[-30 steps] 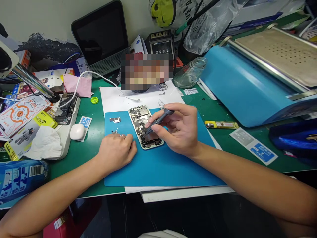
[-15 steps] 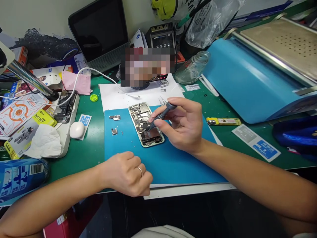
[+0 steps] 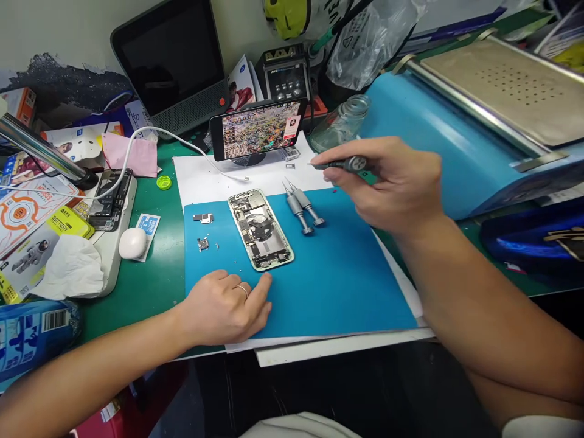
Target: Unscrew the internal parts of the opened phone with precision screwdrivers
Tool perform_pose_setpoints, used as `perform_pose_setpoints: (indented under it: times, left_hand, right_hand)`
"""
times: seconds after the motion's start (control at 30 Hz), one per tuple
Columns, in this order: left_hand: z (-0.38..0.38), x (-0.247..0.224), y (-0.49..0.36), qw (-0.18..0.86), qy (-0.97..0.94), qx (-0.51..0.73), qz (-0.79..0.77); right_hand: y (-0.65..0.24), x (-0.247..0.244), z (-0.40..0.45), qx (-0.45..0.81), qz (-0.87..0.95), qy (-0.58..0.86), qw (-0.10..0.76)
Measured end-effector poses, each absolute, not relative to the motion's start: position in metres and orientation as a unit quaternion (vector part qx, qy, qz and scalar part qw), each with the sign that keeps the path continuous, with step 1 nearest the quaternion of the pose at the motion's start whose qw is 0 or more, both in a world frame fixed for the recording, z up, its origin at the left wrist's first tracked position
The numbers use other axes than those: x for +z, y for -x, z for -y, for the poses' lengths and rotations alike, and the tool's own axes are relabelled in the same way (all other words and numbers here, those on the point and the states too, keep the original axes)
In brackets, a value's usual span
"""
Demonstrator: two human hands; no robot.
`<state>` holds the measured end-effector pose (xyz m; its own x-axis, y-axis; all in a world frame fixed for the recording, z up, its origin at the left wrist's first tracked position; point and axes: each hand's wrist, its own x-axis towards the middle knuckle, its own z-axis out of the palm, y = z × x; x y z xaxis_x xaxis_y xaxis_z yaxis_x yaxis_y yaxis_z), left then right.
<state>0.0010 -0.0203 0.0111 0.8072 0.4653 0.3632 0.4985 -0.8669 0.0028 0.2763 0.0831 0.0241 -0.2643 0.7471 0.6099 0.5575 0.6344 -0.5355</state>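
Note:
An opened phone (image 3: 261,228) with its inner parts showing lies on the blue mat (image 3: 319,286). My left hand (image 3: 232,307) rests just below it, index finger stretched towards the phone's lower edge and the other fingers curled, holding nothing. Above the mat's right side, my right hand (image 3: 383,182) pinches a dark screwdriver (image 3: 344,164) whose tip points left. Two grey screwdrivers (image 3: 302,204) lie side by side right of the phone. Small metal parts (image 3: 203,218) and a little connector piece (image 3: 203,244) sit left of it.
A lit phone (image 3: 260,131) leans on a stand at the back. Further right are a glass jar (image 3: 342,125) and a large blue-covered machine (image 3: 433,146). On the left are a white earbud case (image 3: 133,243), crumpled tissue (image 3: 73,264) and a white cable (image 3: 132,143).
My right hand has lifted away from the opened phone, up and to the right, with the screwdriver. My left index finger has extended. The view has shifted slightly.

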Motion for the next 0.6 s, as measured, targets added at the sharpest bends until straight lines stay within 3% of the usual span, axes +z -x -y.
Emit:
perform_pose_setpoints:
  times: [0.33, 0.47, 0.6]
  left_hand:
    - [0.016, 0.009, 0.001, 0.03, 0.957, -0.131, 0.257]
    - [0.016, 0.008, 0.001, 0.029, 0.958, -0.124, 0.257]
    - [0.016, 0.005, 0.001, 0.034, 0.958, -0.127, 0.256]
  right_hand:
    - [-0.26, 0.006, -0.09, 0.01, 0.952, 0.253, 0.169]
    - [-0.257, 0.007, -0.087, -0.002, 0.955, 0.26, 0.141]
    - [-0.268, 0.009, -0.076, 0.022, 0.939, 0.297, 0.172]
